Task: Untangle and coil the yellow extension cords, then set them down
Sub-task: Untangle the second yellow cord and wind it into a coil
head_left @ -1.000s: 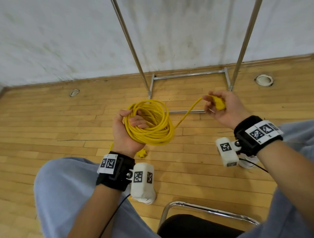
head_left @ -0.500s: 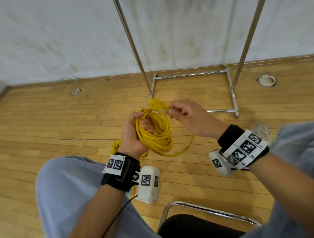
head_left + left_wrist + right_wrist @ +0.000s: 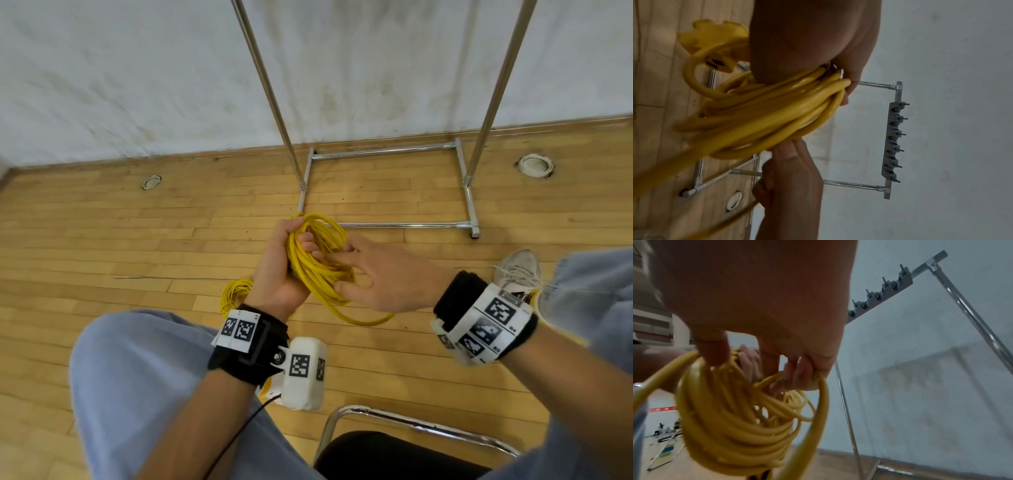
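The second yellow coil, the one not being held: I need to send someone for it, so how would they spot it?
Start at the wooden floor in front of the seated person. Just left of the left hand lies a small yellow coil, partly hidden by that wrist. Unlike the held coil, no hand touches it.

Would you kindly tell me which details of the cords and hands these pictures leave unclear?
- Second cord on the floor: head view, mostly hidden behind the left hand and wrist.
- What the right hand holds: head view, fingertips buried in the coil; right wrist view blurred.
- Cord's free end: hidden in every view.
- Rack top: cut off in the head view.
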